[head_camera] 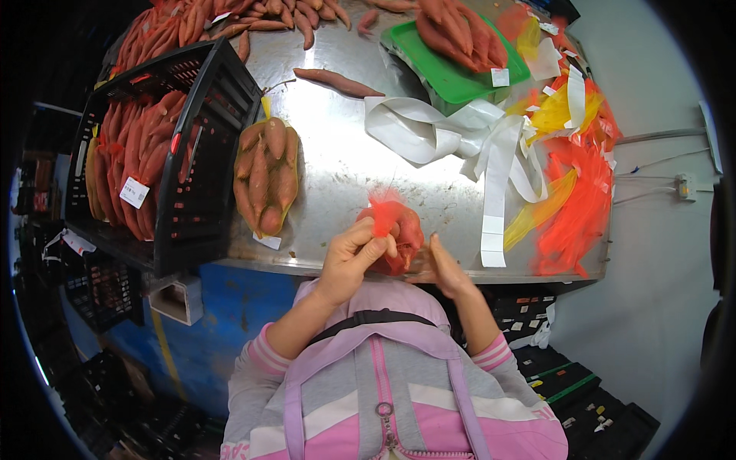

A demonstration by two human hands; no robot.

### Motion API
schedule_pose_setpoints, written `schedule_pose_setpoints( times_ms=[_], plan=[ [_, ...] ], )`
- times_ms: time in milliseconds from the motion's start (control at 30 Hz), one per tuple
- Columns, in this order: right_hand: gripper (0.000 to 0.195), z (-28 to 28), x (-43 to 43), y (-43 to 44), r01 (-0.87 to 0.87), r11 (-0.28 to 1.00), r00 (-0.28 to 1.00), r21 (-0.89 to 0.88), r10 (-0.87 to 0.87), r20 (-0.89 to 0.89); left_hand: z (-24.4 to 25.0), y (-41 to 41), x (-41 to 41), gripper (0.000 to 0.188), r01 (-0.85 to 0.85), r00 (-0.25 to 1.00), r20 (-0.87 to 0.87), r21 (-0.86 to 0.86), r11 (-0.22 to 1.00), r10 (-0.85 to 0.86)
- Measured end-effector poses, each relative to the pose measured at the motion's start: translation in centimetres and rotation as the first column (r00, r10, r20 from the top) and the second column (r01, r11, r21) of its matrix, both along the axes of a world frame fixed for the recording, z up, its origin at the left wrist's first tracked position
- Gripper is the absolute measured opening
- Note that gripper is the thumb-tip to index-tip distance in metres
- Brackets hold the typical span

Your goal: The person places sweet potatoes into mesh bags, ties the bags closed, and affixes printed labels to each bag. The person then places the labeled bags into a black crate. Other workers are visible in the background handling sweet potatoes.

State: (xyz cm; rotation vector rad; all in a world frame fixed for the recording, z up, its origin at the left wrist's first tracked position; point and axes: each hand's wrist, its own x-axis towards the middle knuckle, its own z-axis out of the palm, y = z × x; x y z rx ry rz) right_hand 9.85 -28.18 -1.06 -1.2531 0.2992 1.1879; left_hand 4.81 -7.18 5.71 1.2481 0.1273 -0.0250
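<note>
Near the front edge of the steel table point(328, 190), a red mesh bag of sweet potatoes point(409, 230) stands in front of me. My left hand point(351, 259) pinches the bag's gathered red neck. On the bag's right side is my right hand point(445, 267), fingers apart and a little blurred; whether it touches the mesh I cannot tell. Left of my hands lies a yellow mesh bag of sweet potatoes point(267, 178) with a white label at its lower end.
A black plastic crate point(215, 155) holding bagged sweet potatoes stands left. Loose sweet potatoes point(276, 17) are heaped behind it. One sweet potato point(339, 82) lies mid-table. A green tray scale point(460, 86) bears more. White label strip point(493, 230) and red mesh bags point(575, 213) lie right.
</note>
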Motion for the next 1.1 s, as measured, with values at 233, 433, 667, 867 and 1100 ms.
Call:
schedule_pose_setpoints(
  times_ms=[233,433,667,867,1100],
  plan=[
    [0.069,3.3,1.5,7.9,0.207,0.689,0.976,0.695,-0.198,-0.094,2.8,-2.0,1.4,0.009,0.106,0.724,0.444,0.684,0.722,-0.527],
    [0.064,-1.5,4.2,7.2,0.336,0.579,0.931,0.743,-0.083,-0.356,2.4,0.4,-0.1,0.023,-0.062,0.844,0.411,0.712,0.699,-0.344],
    [0.089,-0.7,6.2,7.6,-0.009,0.693,0.993,0.721,-0.08,0.09,-4.6,2.8,-0.7,0.066,-0.438,0.896,-0.318,-0.51,0.741,0.311],
    [0.113,1.2,9.1,9.3,-0.387,0.892,0.594,0.233,0.049,0.803,-6.8,4.9,-1.3,0.067,-0.137,0.987,-0.158,-0.846,0.516,0.002],
    [0.114,7.8,9.6,13.6,-0.361,0.889,0.661,0.281,0.032,0.75,-6.1,4.5,-1.5,0.061,-0.214,0.976,-0.176,-0.882,0.421,0.13]
  ],
)
